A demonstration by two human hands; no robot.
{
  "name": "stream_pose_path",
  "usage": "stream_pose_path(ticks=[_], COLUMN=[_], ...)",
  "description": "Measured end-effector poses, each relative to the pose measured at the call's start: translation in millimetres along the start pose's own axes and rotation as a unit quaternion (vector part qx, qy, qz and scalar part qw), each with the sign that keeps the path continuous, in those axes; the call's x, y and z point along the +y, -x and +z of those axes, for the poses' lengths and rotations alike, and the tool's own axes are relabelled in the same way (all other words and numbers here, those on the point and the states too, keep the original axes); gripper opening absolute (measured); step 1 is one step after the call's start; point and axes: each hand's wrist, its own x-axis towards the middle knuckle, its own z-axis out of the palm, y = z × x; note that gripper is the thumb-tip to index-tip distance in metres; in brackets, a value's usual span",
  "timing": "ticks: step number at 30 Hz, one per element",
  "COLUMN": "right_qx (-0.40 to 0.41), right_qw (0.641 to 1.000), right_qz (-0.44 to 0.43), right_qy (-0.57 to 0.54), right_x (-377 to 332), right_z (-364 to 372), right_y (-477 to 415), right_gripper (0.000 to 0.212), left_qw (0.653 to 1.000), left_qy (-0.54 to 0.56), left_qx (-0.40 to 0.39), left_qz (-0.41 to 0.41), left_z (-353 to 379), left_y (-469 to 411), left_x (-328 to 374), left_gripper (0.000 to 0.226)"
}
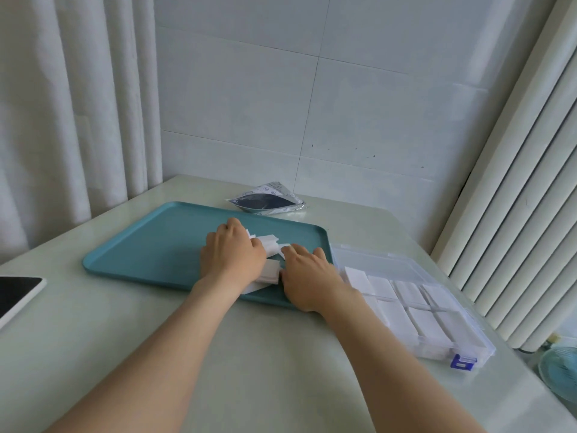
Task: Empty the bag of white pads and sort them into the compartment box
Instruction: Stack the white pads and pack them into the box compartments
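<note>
Few white pads [271,243] lie loose on the teal tray [140,245]; left hand [232,251] curls over them, right hand [307,273] presses flat-fingered, squaring a stack for the nearly full compartment box [384,262] alongside; bag [268,201] beyond tray, looks emptied

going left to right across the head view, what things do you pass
tablet → left hand → right hand → compartment box → radiator. teal tray and white pads left out: they lie under the hands.
</note>
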Motion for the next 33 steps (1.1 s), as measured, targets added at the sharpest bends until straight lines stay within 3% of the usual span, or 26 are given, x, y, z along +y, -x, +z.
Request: stream_pose_path(ticks=[2, 7, 11, 16, 20, 24, 26, 28, 30, 33], right_qx=[-0.004, 0.085, 0.085, 0.075, 0.061, 0.128, 0.183, 0.217, 0.222, 0.225], right_qw=[1.000, 0.994, 0.992, 0.993, 0.996, 0.987, 0.970, 0.932, 0.887, 0.847], right_qz=[0.009, 0.069, 0.074, 0.076, 0.057, 0.078, 0.086, 0.105, 0.127, 0.129], right_qy=[-0.002, -0.026, -0.063, -0.040, -0.015, -0.058, -0.138, -0.271, -0.384, -0.465], right_x=[-1, -2, 0, -5, -8, -6, -7, -8, -9, -11], right_z=[4, 0, -1, -17, -19, -18, -22, -28, -32, -33], right_y=[-4, -2, 5, 23, 33, 34, 35, 36, 35, 35], right_gripper=[0.018, 0.016, 0.021, 0.020, 0.030, 0.065, 0.067, 0.054, 0.041, 0.038], left_qw=[1.000, 0.998, 0.993, 0.986, 0.980, 0.981, 0.978, 0.961, 0.932, 0.884], left_qy=[0.006, 0.032, 0.077, 0.149, 0.182, 0.173, 0.198, 0.268, 0.346, 0.432], left_qx=[-0.012, 0.019, 0.053, 0.018, -0.023, -0.041, -0.047, -0.066, -0.103, -0.170], left_qz=[0.007, 0.047, 0.070, 0.068, 0.082, 0.073, 0.039, -0.001, -0.033, -0.062], left_z=[2, 3, -1, -2, 6, 6, 4, 1, -3, -5], left_y=[-1, 2, 9, 21, 21, 18, 17, 20, 26, 31], left_x=[-1, 5, 15, 25, 27, 30, 30, 32, 36, 42], left_gripper=[0.014, 0.014, 0.022, 0.018, 0.022, 0.029, 0.024, 0.024, 0.025, 0.027])
